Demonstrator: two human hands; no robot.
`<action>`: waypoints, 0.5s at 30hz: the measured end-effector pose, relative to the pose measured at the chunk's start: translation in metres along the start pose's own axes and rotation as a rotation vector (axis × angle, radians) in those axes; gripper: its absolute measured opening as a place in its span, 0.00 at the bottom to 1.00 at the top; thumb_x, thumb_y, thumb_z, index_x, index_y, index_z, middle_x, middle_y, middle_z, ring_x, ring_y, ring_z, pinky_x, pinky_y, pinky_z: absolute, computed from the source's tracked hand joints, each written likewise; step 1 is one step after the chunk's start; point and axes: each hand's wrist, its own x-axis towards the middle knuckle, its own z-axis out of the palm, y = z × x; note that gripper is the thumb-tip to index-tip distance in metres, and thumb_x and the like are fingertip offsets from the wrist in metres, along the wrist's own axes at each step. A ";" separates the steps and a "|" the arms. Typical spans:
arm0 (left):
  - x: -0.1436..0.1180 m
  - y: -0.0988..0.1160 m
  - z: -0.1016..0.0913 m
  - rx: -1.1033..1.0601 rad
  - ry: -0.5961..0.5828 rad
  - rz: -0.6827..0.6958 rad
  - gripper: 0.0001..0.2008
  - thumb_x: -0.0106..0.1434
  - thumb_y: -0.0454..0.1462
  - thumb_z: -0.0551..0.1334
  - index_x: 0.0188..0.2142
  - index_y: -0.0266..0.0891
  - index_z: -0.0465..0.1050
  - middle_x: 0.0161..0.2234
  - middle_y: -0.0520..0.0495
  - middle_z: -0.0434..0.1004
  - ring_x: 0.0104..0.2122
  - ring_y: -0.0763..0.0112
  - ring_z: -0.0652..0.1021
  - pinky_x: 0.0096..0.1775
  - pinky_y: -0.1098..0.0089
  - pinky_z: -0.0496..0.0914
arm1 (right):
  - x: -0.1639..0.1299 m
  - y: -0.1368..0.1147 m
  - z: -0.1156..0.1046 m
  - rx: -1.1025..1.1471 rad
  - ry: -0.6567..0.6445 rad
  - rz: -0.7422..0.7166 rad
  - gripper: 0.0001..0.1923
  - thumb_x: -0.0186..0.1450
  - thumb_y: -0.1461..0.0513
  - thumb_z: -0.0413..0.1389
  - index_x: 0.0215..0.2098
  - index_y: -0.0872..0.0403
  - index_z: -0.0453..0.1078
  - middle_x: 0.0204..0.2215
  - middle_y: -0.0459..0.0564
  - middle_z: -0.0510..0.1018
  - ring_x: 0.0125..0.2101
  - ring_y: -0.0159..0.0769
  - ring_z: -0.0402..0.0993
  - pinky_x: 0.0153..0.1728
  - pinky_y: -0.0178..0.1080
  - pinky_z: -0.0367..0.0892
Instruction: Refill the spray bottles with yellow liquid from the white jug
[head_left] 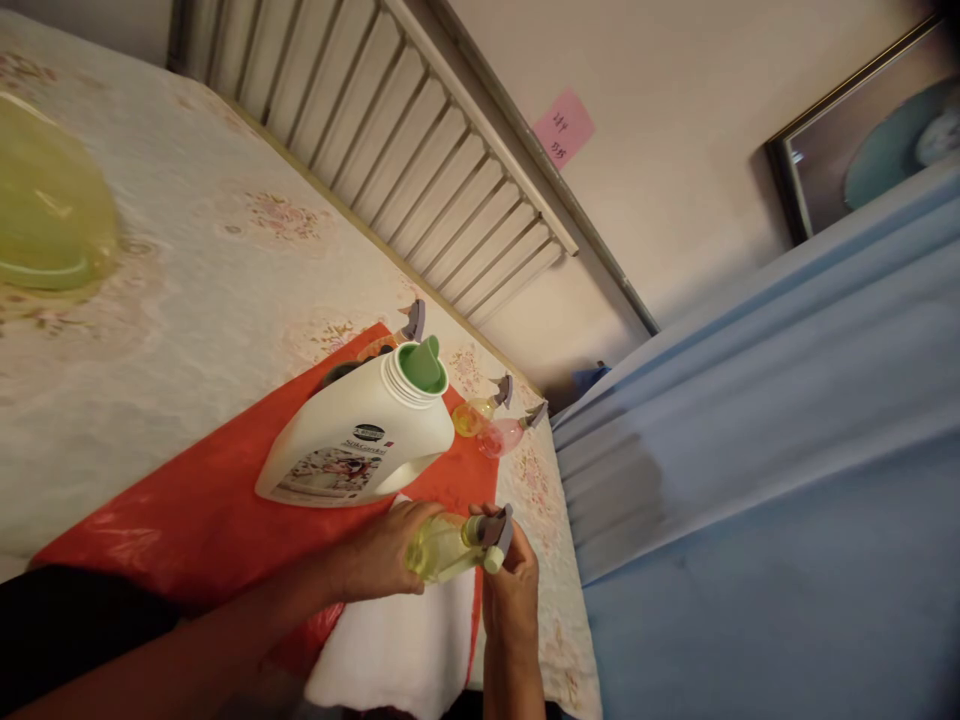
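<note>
A clear yellow spray bottle is held between my two hands above a white cloth. My left hand wraps round the bottle's body. At the other end, my right hand is closed round the grey trigger head, its fingers partly hidden behind it. Just beyond stands a large white detergent jug, uncapped, with a green spout in its mouth. The cloth and the jug rest on a red sheet.
Behind the jug are a yellow spray bottle, a pink spray bottle and a partly hidden orange one. A yellow-green basin sits far left on the floral tablecloth. A radiator and blue curtain border the table.
</note>
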 end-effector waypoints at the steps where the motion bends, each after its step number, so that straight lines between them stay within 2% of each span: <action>1: 0.000 0.000 0.000 0.002 0.002 -0.002 0.41 0.41 0.31 0.69 0.57 0.45 0.63 0.52 0.46 0.71 0.53 0.55 0.71 0.54 0.59 0.67 | 0.000 0.000 0.000 0.001 0.010 0.005 0.21 0.49 0.56 0.70 0.40 0.53 0.76 0.41 0.55 0.81 0.44 0.46 0.76 0.45 0.45 0.70; 7: 0.001 0.002 0.001 0.034 -0.006 0.042 0.39 0.42 0.30 0.68 0.56 0.48 0.65 0.55 0.48 0.70 0.55 0.54 0.70 0.57 0.58 0.65 | 0.003 0.011 0.005 0.025 0.077 -0.048 0.20 0.48 0.61 0.70 0.39 0.52 0.75 0.32 0.47 0.79 0.34 0.37 0.74 0.37 0.39 0.69; 10: 0.002 0.003 0.000 0.028 -0.010 0.036 0.39 0.42 0.31 0.68 0.56 0.47 0.65 0.52 0.47 0.71 0.53 0.54 0.71 0.55 0.58 0.66 | 0.006 0.016 0.007 -0.017 0.067 -0.093 0.21 0.49 0.61 0.69 0.41 0.53 0.75 0.33 0.47 0.78 0.34 0.37 0.73 0.38 0.40 0.69; 15: 0.001 0.005 -0.002 0.019 -0.021 0.027 0.42 0.41 0.30 0.68 0.58 0.47 0.62 0.52 0.47 0.71 0.52 0.55 0.71 0.53 0.59 0.68 | 0.007 0.013 0.008 -0.214 0.065 -0.124 0.21 0.50 0.63 0.65 0.44 0.53 0.75 0.35 0.48 0.78 0.35 0.38 0.72 0.37 0.39 0.68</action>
